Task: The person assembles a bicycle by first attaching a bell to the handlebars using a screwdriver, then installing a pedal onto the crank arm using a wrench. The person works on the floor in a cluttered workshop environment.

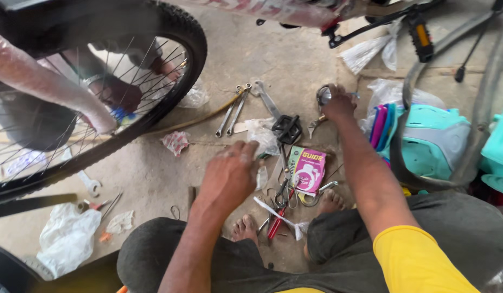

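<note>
Metal ring part (pixel 323 95), round and shiny, sits on the concrete floor (pixel 284 59) at about one o'clock from the squatting person, and the right hand (pixel 338 103) is closed over its edge, so most of it is covered and its kind is hard to tell. Largest in view, the spoked bicycle wheel (pixel 99 92) stands at ten o'clock, cut off by the frame; behind its spokes another person's hand (pixel 121 92) shows dimly. The left hand (pixel 229 173) hovers palm down at six o'clock, fingers loosely curled, holding nothing I can see. Within easy reach at twelve lie two spanners (pixel 232 111), a black pedal (pixel 286 128), a pink packet (pixel 307 169) and red-handled pliers (pixel 278 217).
</note>
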The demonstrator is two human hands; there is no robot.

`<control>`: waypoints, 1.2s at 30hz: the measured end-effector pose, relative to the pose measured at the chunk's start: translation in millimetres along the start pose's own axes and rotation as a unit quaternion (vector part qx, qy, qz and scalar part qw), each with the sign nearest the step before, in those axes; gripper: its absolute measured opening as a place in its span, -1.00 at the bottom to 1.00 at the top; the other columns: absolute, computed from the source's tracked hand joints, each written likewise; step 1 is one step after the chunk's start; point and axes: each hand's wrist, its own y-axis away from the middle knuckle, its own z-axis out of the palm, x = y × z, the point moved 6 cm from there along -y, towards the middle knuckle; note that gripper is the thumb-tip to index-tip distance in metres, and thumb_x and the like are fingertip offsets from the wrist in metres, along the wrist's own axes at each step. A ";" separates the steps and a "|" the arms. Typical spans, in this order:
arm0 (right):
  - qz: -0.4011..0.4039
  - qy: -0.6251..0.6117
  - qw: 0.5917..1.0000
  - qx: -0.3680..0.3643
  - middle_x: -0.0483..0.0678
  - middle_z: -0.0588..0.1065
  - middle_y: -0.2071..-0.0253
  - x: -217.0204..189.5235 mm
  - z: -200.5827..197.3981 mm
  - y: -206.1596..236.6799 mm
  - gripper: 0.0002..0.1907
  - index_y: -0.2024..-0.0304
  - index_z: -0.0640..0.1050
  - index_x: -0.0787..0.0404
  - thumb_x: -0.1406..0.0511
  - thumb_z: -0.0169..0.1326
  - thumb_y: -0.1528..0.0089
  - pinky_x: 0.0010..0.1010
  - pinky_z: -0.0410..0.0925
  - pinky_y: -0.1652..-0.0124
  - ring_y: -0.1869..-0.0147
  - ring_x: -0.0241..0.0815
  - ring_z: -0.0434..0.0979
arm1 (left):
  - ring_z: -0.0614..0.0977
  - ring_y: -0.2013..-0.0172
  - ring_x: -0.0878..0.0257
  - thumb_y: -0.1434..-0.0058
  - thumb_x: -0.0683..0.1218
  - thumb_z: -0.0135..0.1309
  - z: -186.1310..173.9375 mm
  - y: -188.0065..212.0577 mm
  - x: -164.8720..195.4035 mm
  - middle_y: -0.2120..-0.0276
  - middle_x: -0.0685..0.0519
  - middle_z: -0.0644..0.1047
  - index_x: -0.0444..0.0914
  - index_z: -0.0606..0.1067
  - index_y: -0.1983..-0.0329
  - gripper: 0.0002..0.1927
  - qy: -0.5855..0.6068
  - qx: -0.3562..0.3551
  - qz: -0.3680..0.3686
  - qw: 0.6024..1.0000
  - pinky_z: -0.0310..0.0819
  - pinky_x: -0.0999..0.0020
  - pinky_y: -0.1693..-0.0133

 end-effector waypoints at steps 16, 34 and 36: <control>-0.160 -0.061 0.985 -0.024 0.26 0.47 -0.06 -36.6 -34.1 31.2 -0.23 -0.15 0.57 0.07 0.06 0.42 0.11 -0.08 0.34 -0.15 -0.18 0.26 0.45 | 0.72 0.22 0.03 -0.22 0.00 0.28 4.8 -18.1 -10.6 0.16 -0.12 0.64 -0.31 0.56 0.03 -0.63 0.195 0.179 -0.052 0.963 0.57 0.16 0.17; -0.205 -0.469 0.855 0.081 -0.06 0.59 0.07 -77.6 -176.5 258.8 -0.63 -0.08 0.56 0.26 0.31 0.37 -0.28 -0.41 0.53 -0.03 0.00 -0.21 0.64 | 0.69 0.14 0.13 -0.31 0.15 0.03 74.2 -29.5 34.7 0.13 -0.04 0.61 -0.28 0.49 -0.02 -0.56 0.821 -0.022 -0.063 0.567 0.68 0.13 0.09; -0.252 -0.452 0.848 0.115 -0.07 0.57 0.12 -80.8 -180.0 264.0 -0.71 -0.02 0.58 0.27 0.36 0.35 -0.29 -0.43 0.49 0.04 0.07 -0.25 0.60 | 0.69 0.19 0.16 -0.29 0.18 -0.01 72.0 -29.7 37.4 0.18 0.00 0.62 -0.25 0.50 0.02 -0.56 0.809 -0.049 -0.065 0.582 0.66 0.17 0.17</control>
